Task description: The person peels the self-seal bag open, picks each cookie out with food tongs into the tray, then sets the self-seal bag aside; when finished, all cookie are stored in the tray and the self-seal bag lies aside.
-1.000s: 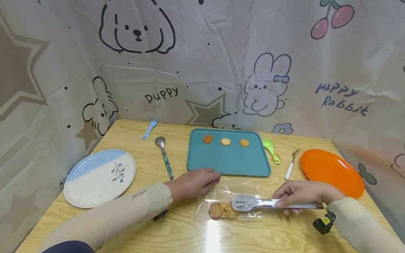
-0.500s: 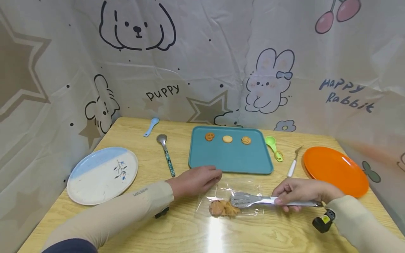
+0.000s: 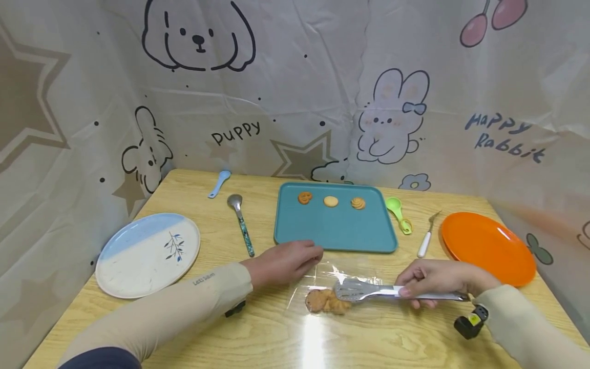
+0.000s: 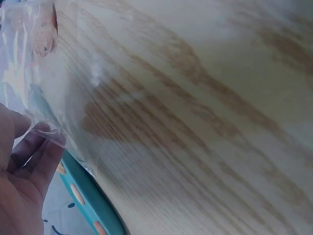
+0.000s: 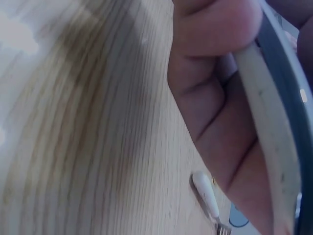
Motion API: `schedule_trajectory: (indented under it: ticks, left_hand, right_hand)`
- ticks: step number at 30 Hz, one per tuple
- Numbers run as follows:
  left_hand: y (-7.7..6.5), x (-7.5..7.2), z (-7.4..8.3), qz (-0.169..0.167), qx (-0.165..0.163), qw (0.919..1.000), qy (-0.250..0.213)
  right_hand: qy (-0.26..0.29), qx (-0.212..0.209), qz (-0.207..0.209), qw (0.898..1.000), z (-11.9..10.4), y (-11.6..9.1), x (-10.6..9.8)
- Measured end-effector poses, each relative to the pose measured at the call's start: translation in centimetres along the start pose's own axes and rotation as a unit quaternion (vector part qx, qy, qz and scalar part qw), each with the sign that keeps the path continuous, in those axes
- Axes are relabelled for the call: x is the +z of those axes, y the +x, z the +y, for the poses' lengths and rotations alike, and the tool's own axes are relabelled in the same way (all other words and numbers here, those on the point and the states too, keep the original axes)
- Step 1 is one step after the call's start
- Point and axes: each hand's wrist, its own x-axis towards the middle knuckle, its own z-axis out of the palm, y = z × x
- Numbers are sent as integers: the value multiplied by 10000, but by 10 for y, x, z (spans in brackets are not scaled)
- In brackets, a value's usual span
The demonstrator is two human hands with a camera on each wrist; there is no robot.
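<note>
A clear plastic bag (image 3: pixel 299 292) with brown cookies (image 3: pixel 318 301) inside lies at the table's front middle. My left hand (image 3: pixel 287 262) pinches the bag's edge between thumb and fingers; in the left wrist view the film shows between the fingertips (image 4: pixel 51 159). My right hand (image 3: pixel 438 279) grips metal serving tongs (image 3: pixel 359 290) by their handle, and the slotted head overlaps the bag right beside the cookies. Filling the right side of the right wrist view is the tongs' handle (image 5: pixel 274 142), with fingers curled round it. Behind the bag, a teal tray (image 3: pixel 334 230) carries 3 small cookies (image 3: pixel 330 201) in a row.
Left stand a blue-and-white plate (image 3: pixel 133 271), a spoon with a patterned handle (image 3: pixel 244 233) and a small blue spoon (image 3: pixel 219 183). Right lie green measuring spoons (image 3: pixel 395 206), a white-handled fork (image 3: pixel 424 245) and an orange plate (image 3: pixel 484 246). A printed cloth (image 3: pixel 295 92) hangs behind the table.
The cookies in the bag have shifted slightly beside the tongs' head. Both hands keep their holds, and the head view has tilted a little.
</note>
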Motion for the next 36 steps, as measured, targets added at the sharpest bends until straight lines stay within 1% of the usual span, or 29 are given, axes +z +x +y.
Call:
schedule_trajectory:
  ticks: [5,11,15,21,22,25,30,34,36]
  left_hand:
    - [0,0,-1,-7,61,10000,-18]
    - [2,-2,0,-74,98,9999,33]
    - [2,-3,1,-67,126,9999,93]
    - [2,-3,0,3,181,9997,158]
    - [2,-2,0,2,173,9997,153]
    - [3,-1,-1,-5,165,9998,148]
    - [4,1,-1,-47,184,9996,206]
    - [3,1,-2,-36,139,9996,241]
    - [2,1,-3,-11,123,9997,225]
  right_hand:
    - [-6,-129,149,9998,5,-10,1]
    - [46,-26,322,9995,10,-17,0]
    - [210,43,329,9992,13,-20,-1]
    - [377,-76,233,9990,18,-24,-1]
    - [367,-82,250,9990,19,-25,-1]
    - [346,77,394,9986,19,-30,-1]
    - [470,277,736,9958,17,-51,-2]
    - [610,201,1000,9929,16,-74,-8]
    - [581,90,1122,9919,15,-85,-14]
